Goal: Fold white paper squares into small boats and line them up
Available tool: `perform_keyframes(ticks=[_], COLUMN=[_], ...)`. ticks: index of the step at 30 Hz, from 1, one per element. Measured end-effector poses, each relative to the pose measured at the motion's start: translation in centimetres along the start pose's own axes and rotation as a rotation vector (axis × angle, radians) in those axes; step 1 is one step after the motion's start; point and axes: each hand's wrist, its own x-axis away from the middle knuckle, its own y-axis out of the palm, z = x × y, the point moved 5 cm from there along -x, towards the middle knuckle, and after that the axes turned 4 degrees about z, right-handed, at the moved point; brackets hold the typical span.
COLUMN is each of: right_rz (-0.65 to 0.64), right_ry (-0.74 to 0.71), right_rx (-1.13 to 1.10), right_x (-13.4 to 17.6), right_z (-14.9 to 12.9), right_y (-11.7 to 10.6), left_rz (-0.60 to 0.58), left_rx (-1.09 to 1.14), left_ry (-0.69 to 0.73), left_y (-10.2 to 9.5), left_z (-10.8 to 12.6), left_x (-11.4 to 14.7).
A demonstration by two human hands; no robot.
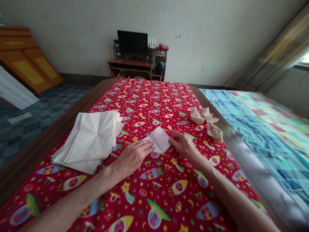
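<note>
Paper [159, 140], folded to a flat, pale diamond, lies on the printed cloth [154, 196]. The left hand [137, 153] rests outstretched over one corner; the right hand [183, 143] curls at the opposite corner, whether pinching it I can't tell.

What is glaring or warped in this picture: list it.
Head view: bright patch washed out at far right; head view: pale sheen on the table's right edge; head view: cabinet leaning, apparently from wide-angle distortion; head view: small paper without glare.
</note>
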Motion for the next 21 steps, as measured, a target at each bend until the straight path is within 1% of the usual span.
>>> perform_keyframes(ticks=[2,5,7,9,11,14,16,18,20,21], right_rz=[-0.031,-0.054,-0.039,-0.032,-0.046,-0.106,-0.086,-0.068,-0.096,-0.123], right_ry=[0.094,0.176,0.186,0.156,0.085,-0.078,-0.230,-0.403,-0.549,-0.600], right_rx=[-0.087,-0.227,-0.275,-0.259,-0.224,-0.168,-0.045,0.130,0.271,0.310], right_x=[0.3,1.9,3.6,5.4,6.7,7.7,7.8,7.9,8.0,8.0], right_z=[0.2,-0.3,-1.1,-2.1,-3.1,-4.2,-4.8,-5.3,-5.7,-5.7], right_y=[0.3,0.5,0.5,0.5,0.2,-0.7,-1.8,-2.4,-2.2,-1.9], left_rz=[0.007,0.037,0.060,0.081,0.080,0.061,0.030,-0.010,-0.038,-0.044], left_rx=[-0.019,-0.064,-0.089,-0.085,-0.041,0.059,0.103,0.129,0.140,0.141], left_ry=[0.015,0.047,0.056,0.066,0.068,0.051,0.029,0.006,-0.020,-0.030], left_y=[-0.2,-0.2,-0.1,0.2,0.5,0.7,0.8,0.9,1.1,1.2], left_z=[-0.5,-1.5,-2.0,-2.1,-1.8,-0.8,-0.1,0.4,0.6,0.6], left_x=[-0.4,-1.1,-1.5,-1.7,-1.7,-0.9,-0.1,0.7,1.3,1.5])
